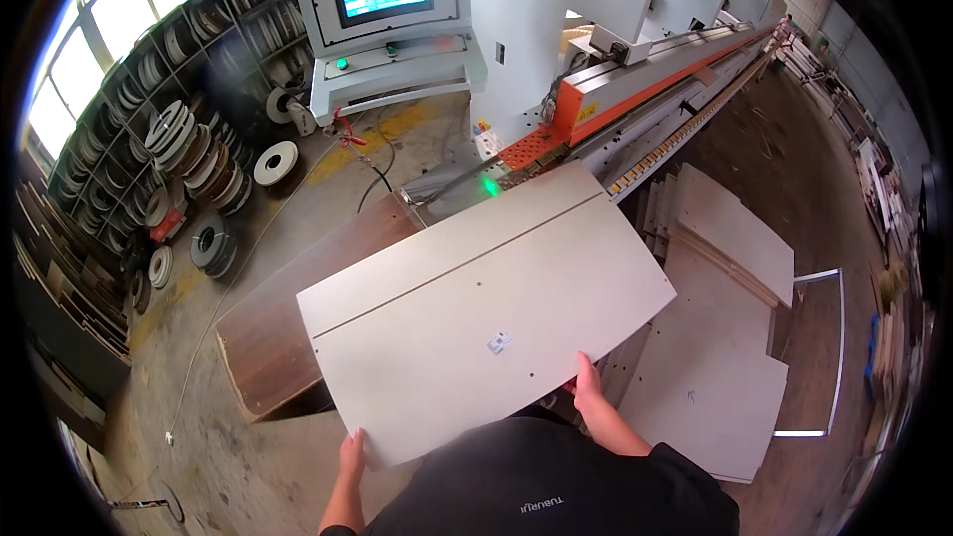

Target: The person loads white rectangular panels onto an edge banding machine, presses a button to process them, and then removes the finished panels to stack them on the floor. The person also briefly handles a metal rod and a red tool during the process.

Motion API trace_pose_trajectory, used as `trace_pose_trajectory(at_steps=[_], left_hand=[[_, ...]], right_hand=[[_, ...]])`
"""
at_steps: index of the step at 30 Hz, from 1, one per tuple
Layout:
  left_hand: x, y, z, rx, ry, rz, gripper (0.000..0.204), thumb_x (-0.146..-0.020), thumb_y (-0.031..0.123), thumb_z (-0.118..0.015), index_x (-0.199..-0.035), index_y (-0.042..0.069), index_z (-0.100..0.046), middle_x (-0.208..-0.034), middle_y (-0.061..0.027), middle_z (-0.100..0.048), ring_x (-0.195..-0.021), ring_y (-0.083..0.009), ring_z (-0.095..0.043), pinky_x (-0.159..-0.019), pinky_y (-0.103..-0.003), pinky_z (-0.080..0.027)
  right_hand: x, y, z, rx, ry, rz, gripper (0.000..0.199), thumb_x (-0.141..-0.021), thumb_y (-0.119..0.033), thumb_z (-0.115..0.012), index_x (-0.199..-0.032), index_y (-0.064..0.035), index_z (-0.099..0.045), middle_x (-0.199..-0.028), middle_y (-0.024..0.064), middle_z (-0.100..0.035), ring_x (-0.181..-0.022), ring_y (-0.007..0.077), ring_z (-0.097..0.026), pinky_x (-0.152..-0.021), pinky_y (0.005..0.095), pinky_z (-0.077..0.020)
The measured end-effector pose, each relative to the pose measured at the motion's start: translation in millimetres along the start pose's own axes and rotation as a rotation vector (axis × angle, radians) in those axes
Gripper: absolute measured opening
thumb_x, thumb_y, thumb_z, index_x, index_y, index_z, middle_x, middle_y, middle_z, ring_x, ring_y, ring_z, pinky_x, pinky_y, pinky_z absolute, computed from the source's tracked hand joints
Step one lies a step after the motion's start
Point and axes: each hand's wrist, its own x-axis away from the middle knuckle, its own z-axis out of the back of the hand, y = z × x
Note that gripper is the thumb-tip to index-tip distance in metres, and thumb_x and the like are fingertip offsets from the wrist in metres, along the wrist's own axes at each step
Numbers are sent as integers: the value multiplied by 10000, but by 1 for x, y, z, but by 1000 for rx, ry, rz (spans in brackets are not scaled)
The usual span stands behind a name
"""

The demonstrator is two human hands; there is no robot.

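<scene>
Holding a big pale panel (476, 313) flat at chest height, far end aimed at 12 o'clock toward the infeed of the white and orange edging machine (635, 79). Left hand (351, 454) clamped on the near edge at 7 o'clock, right hand (588, 389) gripping the same edge at 5 o'clock, thumbs on top. Best kept level, both grips wide, groove line running along the feed. Panel looks smooth, matte, thin, rectangular, 1 shallow groove, a few small drill holes, 1 small sticker. More pale boards (725, 337) stacked at 3 o'clock, a dark wood-grain slab (273, 337) at 9 o'clock, tape rolls (189, 154) racked at 10.
</scene>
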Motion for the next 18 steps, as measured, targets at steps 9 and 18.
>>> trace_pose_trajectory(at_steps=[9,18], left_hand=[[21,-9,-18,189,181,37,571,-1028,519,-536,-1211,-6,-667,-1043,-84,-694,-899,-187,-638,-798,-359,-519],[27,32,-53,248,314,86,538,-1031,484,-559,-1210,-14,-657,-1026,-73,-695,-893,-168,-629,-787,-353,-515]], right_hand=[[-39,-18,-37,355,-188,73,387,-958,-414,-672,-1034,-37,-627,-917,75,-694,-765,184,-671,-648,342,-555],[-56,-49,-52,412,-216,110,402,-958,-431,-683,-1017,-34,-665,-864,55,-688,-709,163,-665,-596,315,-544]])
